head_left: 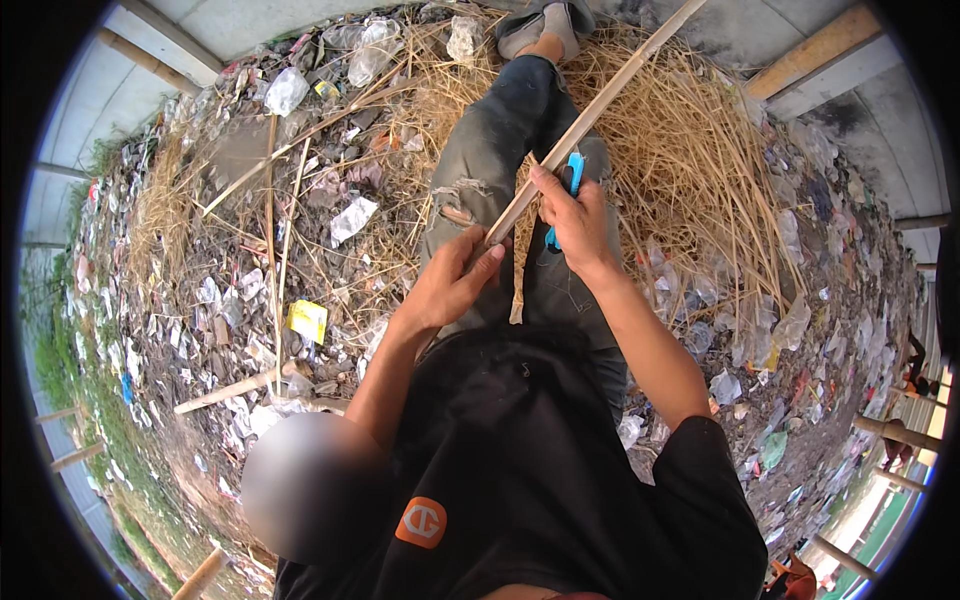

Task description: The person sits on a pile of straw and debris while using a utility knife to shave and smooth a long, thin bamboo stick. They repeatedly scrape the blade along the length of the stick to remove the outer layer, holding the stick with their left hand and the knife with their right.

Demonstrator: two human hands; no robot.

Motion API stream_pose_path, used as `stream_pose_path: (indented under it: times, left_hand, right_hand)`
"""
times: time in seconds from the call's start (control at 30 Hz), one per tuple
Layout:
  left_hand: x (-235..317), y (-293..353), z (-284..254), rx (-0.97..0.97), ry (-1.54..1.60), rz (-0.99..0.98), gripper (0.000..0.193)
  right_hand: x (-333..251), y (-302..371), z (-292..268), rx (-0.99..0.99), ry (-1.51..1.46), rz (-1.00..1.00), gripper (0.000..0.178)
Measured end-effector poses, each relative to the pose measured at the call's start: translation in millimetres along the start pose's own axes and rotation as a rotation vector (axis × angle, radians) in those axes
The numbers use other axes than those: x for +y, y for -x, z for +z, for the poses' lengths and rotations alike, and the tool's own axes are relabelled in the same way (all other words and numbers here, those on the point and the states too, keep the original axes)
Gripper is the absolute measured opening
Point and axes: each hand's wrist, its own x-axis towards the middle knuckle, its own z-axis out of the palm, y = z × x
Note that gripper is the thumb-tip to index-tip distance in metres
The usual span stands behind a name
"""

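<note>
Straw-coloured dry grass (690, 150) lay in a big heap across the top of the view, w/ a long pale wooden stick (600, 105) running diagonally over it from upper right down to the person's lap. Left hand (455, 280) was clamped on the stick's near end, fingers wrapped round it, thumb pressed along the wood. Stick stretched up and away from that grip, passing just left of the right hand (578, 225) and over the knee of the faded torn jeans (490, 160). Right hand was closed on a knife w/ a bright blue plastic handle (570, 180), held against the stick just above the left-hand grip; blade not visible, so can't tell where its edge sat. A thin strip of wood hung down from the stick between the two hands.

Litter around: yellow square packet (308, 320) lay flat on the ground left of the left forearm. White crumpled plastic wrapper (352, 218) sat near the left knee. Clear crushed plastic bag (372, 50) at top, beside a grey shoe (545, 22).
</note>
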Motion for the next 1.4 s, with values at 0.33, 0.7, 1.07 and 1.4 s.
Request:
stream_pose_path:
  times: [0.33, 0.7, 1.07, 1.4]
  left_hand:
    - [10.5, 0.7, -9.2, 0.193, -0.328, 0.016, 0.027]
    - [14.9, 3.3, -13.1, 0.24, -0.305, 0.127, 0.021]
    - [1.6, 5.4, -8.9, 0.255, -0.369, 0.176, 0.017]
    - [6.0, 1.3, -10.9, 0.337, -0.457, 0.246, 0.018]
  right_hand:
    - [-28.8, 20.1, -0.2, -0.229, 0.629, -0.044, 0.05]
    - [-8.3, 40.6, 16.0, -0.402, 0.951, -0.235, 0.05]
    - [-6.1, 44.4, 19.4, -0.406, 1.026, -0.28, 0.053]
    - [-10.2, 16.3, 20.1, -0.367, 1.187, -0.475, 0.052]
